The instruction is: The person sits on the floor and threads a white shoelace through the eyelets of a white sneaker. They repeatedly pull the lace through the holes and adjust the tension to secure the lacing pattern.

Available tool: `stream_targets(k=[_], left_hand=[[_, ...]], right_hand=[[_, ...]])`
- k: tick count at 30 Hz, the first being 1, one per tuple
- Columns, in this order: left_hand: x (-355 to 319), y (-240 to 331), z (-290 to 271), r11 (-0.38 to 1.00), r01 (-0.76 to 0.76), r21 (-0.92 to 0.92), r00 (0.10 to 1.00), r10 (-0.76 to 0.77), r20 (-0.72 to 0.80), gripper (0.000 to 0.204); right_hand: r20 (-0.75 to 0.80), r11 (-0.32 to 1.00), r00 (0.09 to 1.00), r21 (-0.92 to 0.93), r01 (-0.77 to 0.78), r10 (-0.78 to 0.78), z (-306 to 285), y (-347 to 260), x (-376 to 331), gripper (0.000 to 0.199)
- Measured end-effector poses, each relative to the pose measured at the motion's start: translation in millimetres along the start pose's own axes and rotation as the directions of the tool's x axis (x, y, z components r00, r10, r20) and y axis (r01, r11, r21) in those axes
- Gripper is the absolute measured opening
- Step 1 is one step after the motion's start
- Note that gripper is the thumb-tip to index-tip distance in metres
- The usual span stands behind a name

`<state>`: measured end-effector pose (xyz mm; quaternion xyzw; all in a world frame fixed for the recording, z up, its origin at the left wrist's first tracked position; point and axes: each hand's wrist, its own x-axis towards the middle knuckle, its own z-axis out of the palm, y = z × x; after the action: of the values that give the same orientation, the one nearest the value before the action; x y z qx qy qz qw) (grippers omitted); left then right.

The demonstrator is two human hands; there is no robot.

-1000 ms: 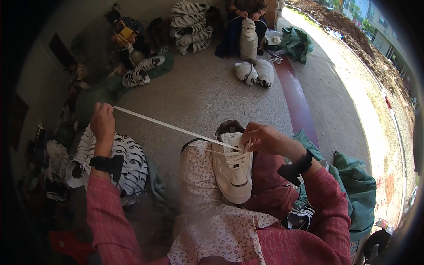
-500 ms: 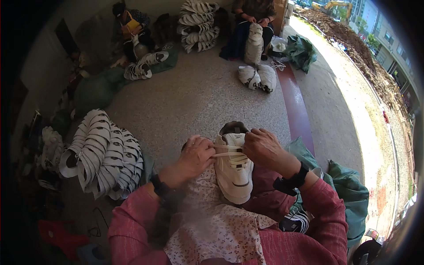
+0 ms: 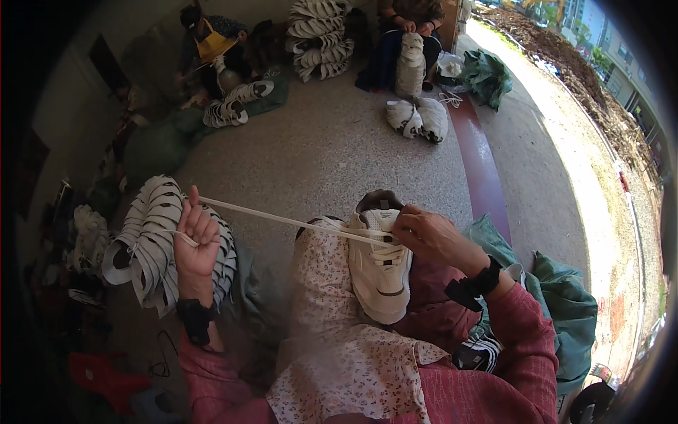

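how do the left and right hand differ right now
The left hand is well apart from the shoe; the right hand is at its lacing. The left hand's index finger points up, white lace running from it; the right hand's fingers curl in. Both wrists wear dark bands.

Head-worn fisheye view, facing down and forward; the left hand [image 3: 198,239] and right hand [image 3: 429,232] lie at close range across mid-frame, the floor [image 3: 296,155] recedes toward upper centre, and the dim upper-left margin is apparently wall [image 3: 70,99].
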<state>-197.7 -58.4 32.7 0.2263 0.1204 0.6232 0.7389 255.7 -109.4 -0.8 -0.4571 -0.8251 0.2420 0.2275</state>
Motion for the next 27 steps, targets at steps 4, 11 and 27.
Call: stream_targets(k=[4,11,27], left_hand=[[-26.4,53.0,-104.9,0.989,-0.126,0.082,0.938,0.145,-0.315,0.032],[-64.4,46.0,-129.7,0.958,-0.222,0.182,0.708,0.287,-0.645,0.034],[-115.0,104.1,-220.1,0.925,-0.293,0.243,0.841,0.37,-0.394,0.036]], right_hand=[[0.018,0.946,0.998,-0.322,-0.047,0.056,16.9,-4.9,14.1,0.014],[-0.044,0.991,0.99,-0.021,-0.135,0.134,12.9,-11.0,10.2,0.008],[-0.434,0.119,0.838,0.9,0.419,0.33,-84.9,90.3,-186.9,0.021]])
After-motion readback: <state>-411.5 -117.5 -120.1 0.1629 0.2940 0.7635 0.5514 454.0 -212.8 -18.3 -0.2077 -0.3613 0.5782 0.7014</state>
